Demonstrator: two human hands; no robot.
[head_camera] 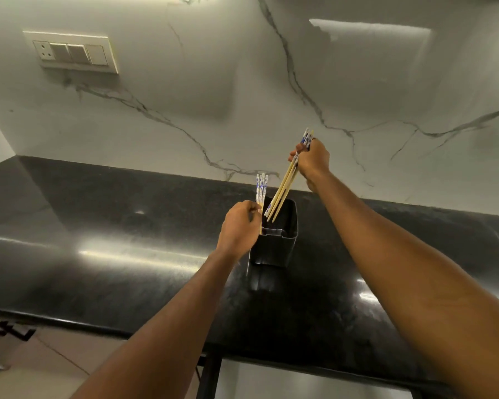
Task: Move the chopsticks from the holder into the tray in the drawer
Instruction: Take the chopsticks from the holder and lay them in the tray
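Note:
A black square holder (pixel 277 240) stands on the dark countertop. My right hand (pixel 313 161) grips a bundle of wooden chopsticks (pixel 284 187) with blue-and-white tops, tilted, with the tips just over the holder's mouth. My left hand (pixel 238 227) is closed on a second bundle of chopsticks (pixel 261 187) that stands upright at the holder's left rim, lower ends hidden behind the hand. The drawer tray is not in view.
The black polished countertop (pixel 113 249) runs wall to wall, backed by a white marble wall with a switch panel (pixel 72 53) at upper left. Below the counter's front edge a pale surface (pixel 300 381) shows beside a dark frame.

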